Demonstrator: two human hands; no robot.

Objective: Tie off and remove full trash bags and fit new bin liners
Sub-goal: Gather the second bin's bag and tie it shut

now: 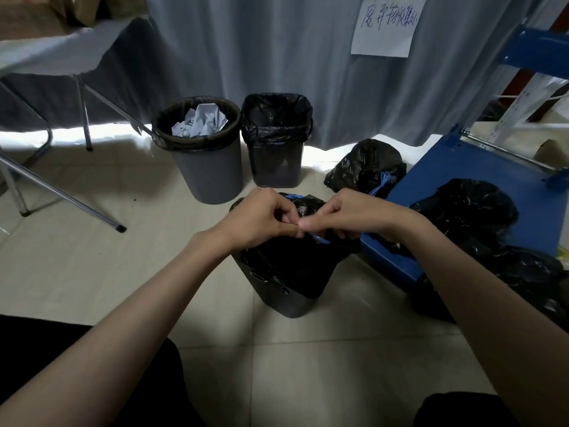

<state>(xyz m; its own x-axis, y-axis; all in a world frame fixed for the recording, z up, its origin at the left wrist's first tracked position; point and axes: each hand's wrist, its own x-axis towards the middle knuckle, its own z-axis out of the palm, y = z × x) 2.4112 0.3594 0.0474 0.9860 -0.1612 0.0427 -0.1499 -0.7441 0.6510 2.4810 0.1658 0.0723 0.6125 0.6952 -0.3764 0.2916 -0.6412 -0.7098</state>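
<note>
At the centre of the frame both hands meet over the near bin (286, 300), a dark bin standing on the tiled floor (92, 266). The left hand (258, 220) and the right hand (341, 214) have their fingers curled, each grip pinching the gathered top of the black bag (292, 263) and its blue drawstring (318, 238), a short piece of which shows between the thumbs. The bag sits in the bin, its plastic draped over the rim.

Behind, in the upper middle, stand two more bins side by side: a round grey bin (209, 167) holding crumpled paper (200, 120), and just right of it a square bin (277, 161) with a black liner (277, 118) folded over its rim. Right of those, a tied bag (366, 167) with blue strings lies on the floor. More black bags (468, 211) lie on a blue shelf (455, 167) at the right edge. A paper sign (388, 23) hangs on the grey curtain (277, 50) at the top.
</note>
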